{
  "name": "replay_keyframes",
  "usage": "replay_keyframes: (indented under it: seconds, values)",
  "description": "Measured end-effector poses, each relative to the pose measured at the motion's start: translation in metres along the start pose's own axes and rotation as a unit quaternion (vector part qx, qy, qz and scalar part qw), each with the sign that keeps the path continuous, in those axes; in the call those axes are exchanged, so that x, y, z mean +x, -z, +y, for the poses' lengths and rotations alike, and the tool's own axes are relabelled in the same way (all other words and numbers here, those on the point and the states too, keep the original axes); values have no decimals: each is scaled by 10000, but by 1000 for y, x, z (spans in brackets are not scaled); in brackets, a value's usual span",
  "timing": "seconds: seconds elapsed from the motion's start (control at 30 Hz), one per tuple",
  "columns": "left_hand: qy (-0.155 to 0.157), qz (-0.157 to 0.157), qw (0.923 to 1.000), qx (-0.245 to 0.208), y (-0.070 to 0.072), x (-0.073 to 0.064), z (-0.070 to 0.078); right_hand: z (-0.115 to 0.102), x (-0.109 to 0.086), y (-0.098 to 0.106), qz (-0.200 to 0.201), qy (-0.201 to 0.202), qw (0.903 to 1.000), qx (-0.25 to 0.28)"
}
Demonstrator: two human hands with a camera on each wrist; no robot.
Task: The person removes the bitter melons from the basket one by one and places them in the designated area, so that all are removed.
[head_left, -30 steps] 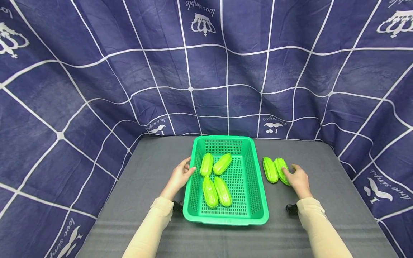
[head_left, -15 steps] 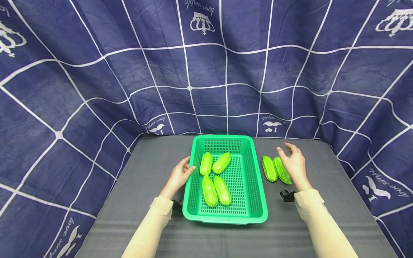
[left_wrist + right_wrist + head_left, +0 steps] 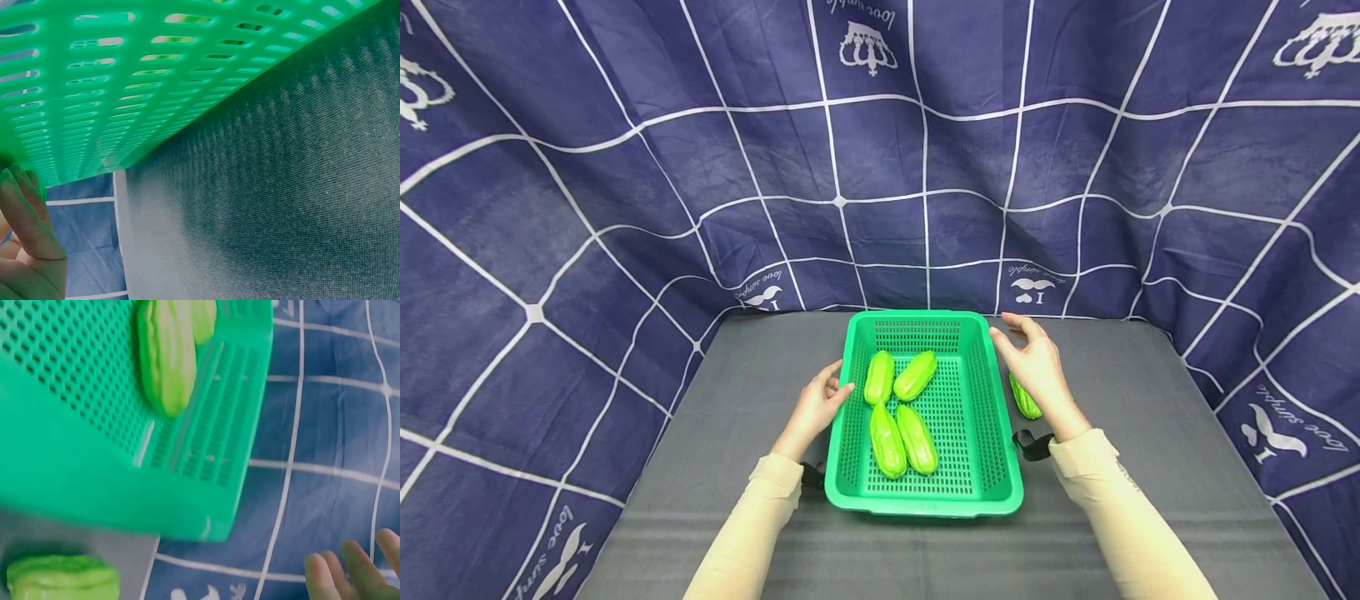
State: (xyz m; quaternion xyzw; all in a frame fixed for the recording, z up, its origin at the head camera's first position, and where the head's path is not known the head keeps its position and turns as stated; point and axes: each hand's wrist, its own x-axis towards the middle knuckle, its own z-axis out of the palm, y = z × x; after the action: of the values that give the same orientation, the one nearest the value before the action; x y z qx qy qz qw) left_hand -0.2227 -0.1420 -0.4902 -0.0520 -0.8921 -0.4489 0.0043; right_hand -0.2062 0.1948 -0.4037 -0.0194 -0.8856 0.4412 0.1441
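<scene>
A green plastic basket (image 3: 925, 506) with slotted walls stands on the grey table. Several light green, ridged bitter melons (image 3: 917, 440) lie on its floor. At its left rim is my left hand (image 3: 811, 408), thumb over the edge and fingers against the outer wall; the left wrist view shows these fingers (image 3: 28, 219) beside the slots. My right hand (image 3: 1033, 362) is raised by the basket's right rim, fingers spread and holding nothing. Below it, a bitter melon (image 3: 1024, 398) on the table is partly covered by the hand. The second one there is hidden in the head view.
A navy curtain (image 3: 970, 158) with white lines hangs behind and around the table (image 3: 760, 367). Dark wrist mounts (image 3: 1033, 444) sit at both wrists, the right one close to the basket's right wall.
My right hand has let go of the outer bitter melon on the right, lifted, and moved left towards the basket's rim. The left hand stays at the left rim.
</scene>
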Motion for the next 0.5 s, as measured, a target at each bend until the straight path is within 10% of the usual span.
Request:
replay_keyframes:
  seconds: [0.5]
  values:
    - [-6, 28, 10000, -33, 1, 0, 1, -12, -17, -57, -1297, -70, 9915, 0]
